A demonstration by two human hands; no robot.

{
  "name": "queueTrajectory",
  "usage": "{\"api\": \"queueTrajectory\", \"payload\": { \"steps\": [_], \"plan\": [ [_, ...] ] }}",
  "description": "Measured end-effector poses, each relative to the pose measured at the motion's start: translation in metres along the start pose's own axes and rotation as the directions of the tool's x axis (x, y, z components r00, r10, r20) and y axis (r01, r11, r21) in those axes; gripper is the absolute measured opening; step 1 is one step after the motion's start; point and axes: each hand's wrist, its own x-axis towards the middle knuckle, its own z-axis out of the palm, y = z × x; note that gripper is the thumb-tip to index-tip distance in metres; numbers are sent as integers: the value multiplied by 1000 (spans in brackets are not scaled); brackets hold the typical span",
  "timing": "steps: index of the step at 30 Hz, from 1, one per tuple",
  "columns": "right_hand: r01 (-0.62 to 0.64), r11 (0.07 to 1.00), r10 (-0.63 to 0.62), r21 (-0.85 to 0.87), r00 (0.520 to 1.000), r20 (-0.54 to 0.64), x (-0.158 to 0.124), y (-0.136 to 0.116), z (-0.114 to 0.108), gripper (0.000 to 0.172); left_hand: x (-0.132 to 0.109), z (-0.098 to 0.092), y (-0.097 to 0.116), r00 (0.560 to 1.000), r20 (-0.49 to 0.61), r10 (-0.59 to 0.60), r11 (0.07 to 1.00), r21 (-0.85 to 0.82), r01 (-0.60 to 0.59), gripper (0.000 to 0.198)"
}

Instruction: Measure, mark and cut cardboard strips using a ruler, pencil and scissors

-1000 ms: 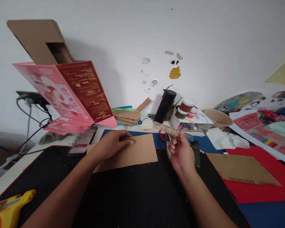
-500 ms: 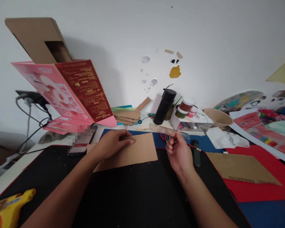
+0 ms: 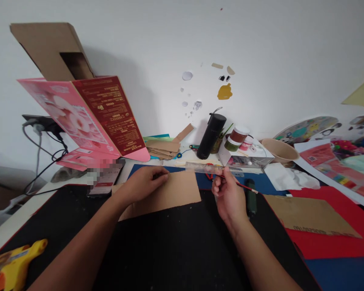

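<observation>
A rectangular piece of brown cardboard [image 3: 182, 192] lies on the black mat, a fold or crease across its left part. My left hand [image 3: 147, 184] rests over its back left portion, fingers bent and thumb against the board near the far edge. Between the thumb and fingers of my right hand [image 3: 230, 194] is a clear ruler [image 3: 198, 167], held level just beyond the cardboard's back right corner. A thin red pencil [image 3: 245, 186] also passes through the right hand, its pale end pointing right. The pencil's other end is hidden by the fingers.
A yellow glue gun [image 3: 21, 258] lies front left. Behind the hands stand a black bottle [image 3: 211, 136] and paint jars [image 3: 239, 135]. A phone [image 3: 104, 182] sits beside a pink box [image 3: 69, 117]. Red-handled pliers [image 3: 209, 176] lie behind the right hand; another cardboard sheet [image 3: 309, 212] lies right.
The ruler has swung to a more level position and shifted slightly left in my right hand. My left hand and the cardboard have stayed nearly in place.
</observation>
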Motion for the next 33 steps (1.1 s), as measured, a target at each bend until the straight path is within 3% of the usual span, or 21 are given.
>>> {"api": "queueTrajectory", "payload": {
  "steps": [10,33],
  "plan": [
    [-22,1000,22,-7,1000,-1,3,3,-2,48,3,8,-16,997,76,6,1000,10,-7,46],
    [-40,999,40,3,999,12,-2,-1,1,46,5,6,-22,999,34,-32,990,-137,36,49]
  ]
}}
